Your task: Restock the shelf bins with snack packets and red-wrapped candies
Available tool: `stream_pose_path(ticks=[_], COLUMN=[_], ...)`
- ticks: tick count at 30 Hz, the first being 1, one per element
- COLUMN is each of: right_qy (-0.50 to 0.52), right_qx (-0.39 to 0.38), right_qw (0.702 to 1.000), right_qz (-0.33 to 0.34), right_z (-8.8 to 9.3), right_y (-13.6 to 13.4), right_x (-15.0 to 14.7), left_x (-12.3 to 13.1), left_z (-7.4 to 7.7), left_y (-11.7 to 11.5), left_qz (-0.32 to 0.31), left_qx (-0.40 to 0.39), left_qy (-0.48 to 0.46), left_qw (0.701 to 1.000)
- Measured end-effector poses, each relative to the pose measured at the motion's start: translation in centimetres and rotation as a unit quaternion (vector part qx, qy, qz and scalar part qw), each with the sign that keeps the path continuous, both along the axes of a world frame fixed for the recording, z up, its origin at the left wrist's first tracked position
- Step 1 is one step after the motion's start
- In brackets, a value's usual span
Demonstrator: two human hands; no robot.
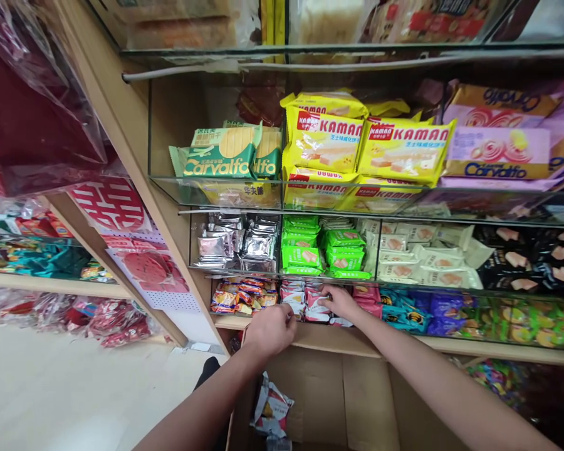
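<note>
Nearest us: open cardboard box [369, 401] w/ silver-white packets [271, 407] at its L side; its raised flap [338, 341] stands btwn box interior & bottom shelf. Our L hand [270, 331]: fingers curled in, at shelf front; can't tell if it holds anything. Our R hand [342, 303]: thumb & index close together at pink-white packets [314, 305] on bottom shelf (can't confirm a pinch). Adj. stock: orange packets [239, 297] L, blue packets [404, 311] R. Directly above, green packets [302, 255] behind glass; yellow KAMAN packs [326, 138] one tier higher.
</note>
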State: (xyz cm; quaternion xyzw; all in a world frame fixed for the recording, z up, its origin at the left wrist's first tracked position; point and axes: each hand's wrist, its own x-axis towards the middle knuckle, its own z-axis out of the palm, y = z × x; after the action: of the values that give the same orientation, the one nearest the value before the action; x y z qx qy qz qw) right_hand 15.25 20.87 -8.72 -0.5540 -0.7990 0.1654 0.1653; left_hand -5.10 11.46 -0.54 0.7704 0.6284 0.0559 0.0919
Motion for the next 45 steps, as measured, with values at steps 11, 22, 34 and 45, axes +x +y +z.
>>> stream_pose_path(ticks=[11,22,34,45], right_qy=[0.010,0.025,0.060,-0.014], right_qx=[0.069,-0.263,-0.141,-0.160], right_qw=[0.991,0.949,0.974,0.979], right_qz=[0.118,0.175,0.167,0.128], right_z=[7.9,-10.3,-10.8,-11.1], right_y=[-10.0,-19.5,-20.7,-21.7], right_x=[-0.5,-9.7,-9.1,-9.5], left_x=[0.2,0.1,0.5,0.5], left_z=[0.7,0.3,-0.1,-2.1], left_y=[-0.1,0.0,-0.2,-9.7], left_qz=[0.018,-0.002,0.005,-0.279], left_qx=[-0.020,-0.007,0.022,0.041], left_qy=[-0.017,-0.005,-0.051,-0.233], left_qw=[0.999,1.000,0.998,0.931])
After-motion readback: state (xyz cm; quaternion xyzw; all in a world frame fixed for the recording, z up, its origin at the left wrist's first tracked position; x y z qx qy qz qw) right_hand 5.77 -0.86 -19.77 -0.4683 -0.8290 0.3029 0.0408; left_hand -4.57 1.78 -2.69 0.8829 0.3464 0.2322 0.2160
